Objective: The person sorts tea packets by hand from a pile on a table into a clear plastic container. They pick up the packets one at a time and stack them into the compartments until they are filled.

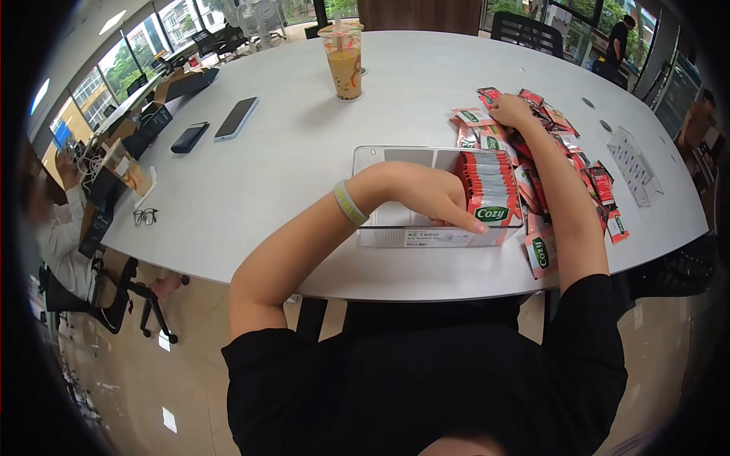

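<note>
A clear plastic organizer box [368,159] stands at the near edge of the table. Inside its right side, red tea sachets [487,178] are packed upright in a row, the front one marked "Cozy". My left hand [430,194] reaches over the box with its thumb stretched out by the front sachet; its other fingers are mostly hidden against the row's left side. Loose sachets [541,254] lie in a heap to the right of the box. At the heap's far end, the fingers of my right hand [511,112] are closed on a red sachet [487,96].
A plastic cup of drink [346,68] stands at the far middle. A phone [237,118], a dark wallet-like item [190,137] and glasses [145,217] lie left. A clear acrylic stand [635,167] is right of the heap. Another person [68,235] sits at the left.
</note>
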`<action>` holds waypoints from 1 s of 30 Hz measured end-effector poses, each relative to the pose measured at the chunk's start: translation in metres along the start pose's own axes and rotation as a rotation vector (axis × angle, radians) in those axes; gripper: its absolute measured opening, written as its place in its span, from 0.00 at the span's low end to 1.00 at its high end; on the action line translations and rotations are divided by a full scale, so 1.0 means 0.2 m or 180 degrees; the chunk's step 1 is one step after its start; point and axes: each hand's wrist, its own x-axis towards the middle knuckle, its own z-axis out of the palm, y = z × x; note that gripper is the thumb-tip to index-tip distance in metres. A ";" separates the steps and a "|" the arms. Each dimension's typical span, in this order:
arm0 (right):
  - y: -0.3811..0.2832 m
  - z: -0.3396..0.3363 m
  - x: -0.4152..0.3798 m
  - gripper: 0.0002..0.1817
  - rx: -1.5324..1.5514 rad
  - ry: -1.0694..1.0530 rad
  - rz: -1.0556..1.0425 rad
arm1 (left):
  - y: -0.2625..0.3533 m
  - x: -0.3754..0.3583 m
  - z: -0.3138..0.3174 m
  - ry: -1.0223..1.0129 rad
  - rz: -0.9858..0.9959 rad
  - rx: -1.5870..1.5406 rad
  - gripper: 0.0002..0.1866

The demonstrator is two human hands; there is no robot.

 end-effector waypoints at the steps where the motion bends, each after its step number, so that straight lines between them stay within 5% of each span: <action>1: 0.00 0.01 0.03 0.13 0.0010 0.0011 -0.0012 | 0.00 0.00 0.00 0.0009 -0.0015 0.0007 0.35; 9: -0.13 0.03 0.06 0.10 0.0572 0.0218 -0.0295 | -0.01 0.01 0.01 0.0008 0.0043 -0.0116 0.35; 11: -0.12 0.07 0.13 0.14 0.1095 -0.0056 -0.0447 | -0.01 0.01 0.01 0.0017 -0.0002 -0.0064 0.35; 15: -0.11 0.14 0.21 0.21 0.0597 0.0217 -0.0529 | -0.01 0.01 0.01 0.0002 -0.0033 -0.0035 0.35; 18: -0.09 0.09 0.28 0.26 0.0393 -0.0607 -0.0302 | -0.01 0.01 0.01 -0.0027 -0.0041 -0.0058 0.35; 23: -0.08 0.04 0.25 0.28 0.0603 -0.0835 -0.0079 | -0.02 0.01 0.00 -0.0030 0.0114 -0.0030 0.34; 26: -0.11 -0.06 0.14 0.26 0.0144 -0.1289 -0.0725 | -0.01 0.01 0.02 -0.0084 0.0052 -0.0047 0.33; 28: -0.07 -0.03 0.16 0.23 0.1595 -0.0045 -0.0091 | -0.01 0.01 -0.02 -0.0067 0.0064 0.0088 0.33; 30: -0.08 -0.13 0.11 0.22 0.1406 0.0179 -0.0245 | -0.03 0.02 0.00 -0.0128 0.0096 0.0047 0.33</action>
